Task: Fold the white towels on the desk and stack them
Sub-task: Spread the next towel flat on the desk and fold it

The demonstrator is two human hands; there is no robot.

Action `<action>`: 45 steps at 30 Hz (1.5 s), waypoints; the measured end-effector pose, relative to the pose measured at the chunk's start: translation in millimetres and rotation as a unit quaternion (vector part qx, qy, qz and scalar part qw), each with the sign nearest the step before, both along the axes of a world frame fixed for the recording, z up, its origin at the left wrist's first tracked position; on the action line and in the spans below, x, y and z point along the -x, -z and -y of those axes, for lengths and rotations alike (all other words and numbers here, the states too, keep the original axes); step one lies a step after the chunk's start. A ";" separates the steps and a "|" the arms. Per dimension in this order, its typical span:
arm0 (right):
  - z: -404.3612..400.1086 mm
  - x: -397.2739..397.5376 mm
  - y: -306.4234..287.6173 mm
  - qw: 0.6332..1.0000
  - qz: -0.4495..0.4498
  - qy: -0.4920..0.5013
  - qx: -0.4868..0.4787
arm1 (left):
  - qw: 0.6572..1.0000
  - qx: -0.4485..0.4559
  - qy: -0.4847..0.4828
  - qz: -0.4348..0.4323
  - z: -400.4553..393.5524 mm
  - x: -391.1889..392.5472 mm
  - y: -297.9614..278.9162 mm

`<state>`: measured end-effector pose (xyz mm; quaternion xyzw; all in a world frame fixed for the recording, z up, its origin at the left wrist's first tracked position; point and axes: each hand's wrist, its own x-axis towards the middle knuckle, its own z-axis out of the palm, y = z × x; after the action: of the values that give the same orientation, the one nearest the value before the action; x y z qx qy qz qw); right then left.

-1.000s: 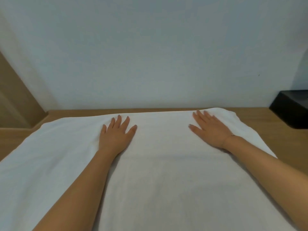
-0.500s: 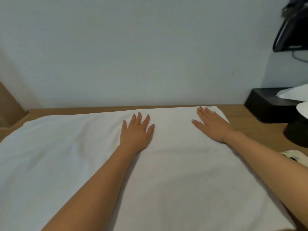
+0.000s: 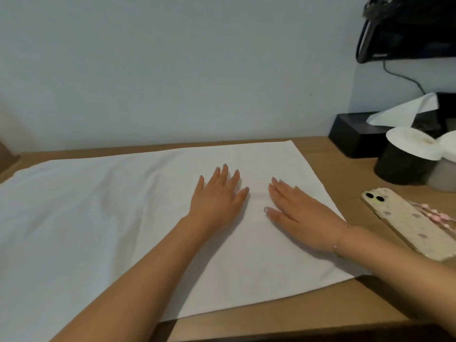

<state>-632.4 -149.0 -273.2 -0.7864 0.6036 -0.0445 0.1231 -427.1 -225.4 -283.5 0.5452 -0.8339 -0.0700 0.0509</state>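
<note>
A large white towel [image 3: 103, 218] lies spread flat over most of the wooden desk [image 3: 333, 307], its right edge running diagonally near the desk's right side. My left hand [image 3: 217, 198] rests palm down on the towel's right half, fingers straight and slightly spread. My right hand [image 3: 298, 211] lies flat on the towel just to the right of it, fingers straight and pointing up-left. Both hands touch the cloth without gripping it. Only this one towel is visible.
A phone [image 3: 404, 220] in a pale speckled case with a pink charm lies on the desk right of the towel. Behind it stand a dark cup [image 3: 404, 166] with a white lid and a black tissue box [image 3: 357, 134]. A wall rises behind the desk.
The view has swung right, revealing the phone and cups. My left hand slid right along the towel and my right hand drew back toward the left, so the two now lie close together.
</note>
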 end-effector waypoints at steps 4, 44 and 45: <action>-26.4 14.2 8.9 0.999 -0.024 0.028 0.002 | 1.000 -0.008 -0.008 0.010 -2.0 -7.7 11.9; 190.6 -272.8 31.5 0.995 -0.033 -0.061 0.065 | 0.959 -0.006 -0.283 0.028 112.6 -321.0 17.8; 190.7 -272.4 32.0 0.995 -0.036 -0.061 0.068 | 0.950 -0.007 -0.311 0.030 117.3 -336.6 16.8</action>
<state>-360.0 -339.7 -305.2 -0.8294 0.5542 -0.0495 0.0496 -90.5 -342.7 -300.3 0.7793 -0.6239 -0.0402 0.0416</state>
